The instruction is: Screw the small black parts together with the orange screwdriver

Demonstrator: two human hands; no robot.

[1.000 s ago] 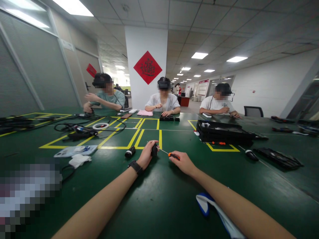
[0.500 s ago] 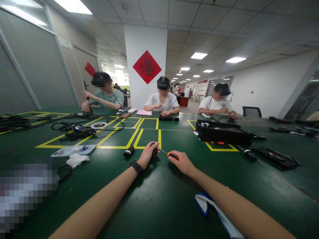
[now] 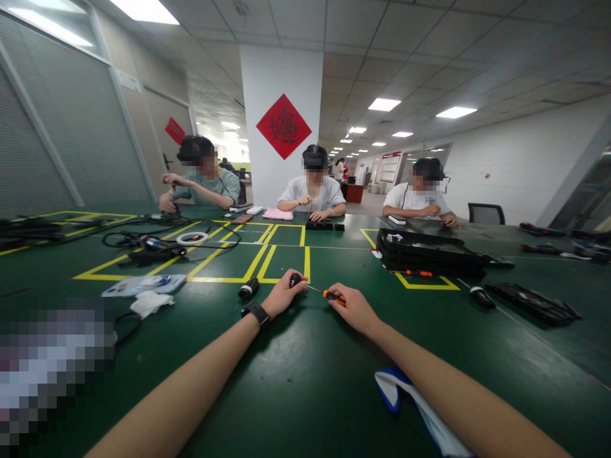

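A: Biggest item first?
B: Green worktop (image 3: 296, 407), yellow tape lines (image 3: 307, 262) across its far half. Beyond it, three seated people in headsets: one in a green shirt (image 3: 214, 184), one in an open white shirt (image 3: 329, 194), one in a white tee (image 3: 405, 198).

A: Next size down?
B: Stack of black trays (image 3: 432, 256), right of centre. Then a blue-edged white cloth (image 3: 432, 420), partly under the right forearm, and a flat black part (image 3: 533, 303) to the right. Light blue packet (image 3: 143, 286) at left, crumpled white tissue (image 3: 151, 304) just beside it.

A: Hands?
B: Right hand (image 3: 354, 307), fingers curled around the handle of an orange-and-black screwdriver (image 3: 334, 297). Left hand (image 3: 282, 294), dark band (image 3: 258, 313) at the wrist, fingers closed about a small piece.

A: Smaller things, then?
B: Screwdriver first: thin shaft pointing at the left fingertips. Black-and-white cylinder (image 3: 248, 288) lying on the worktop, near the left hand on its outer side. Smallest, the black piece (image 3: 295, 279), in the left hand, mostly hidden by the fingers.

A: Tip touching it?
B: Cannot tell; too small to make out.
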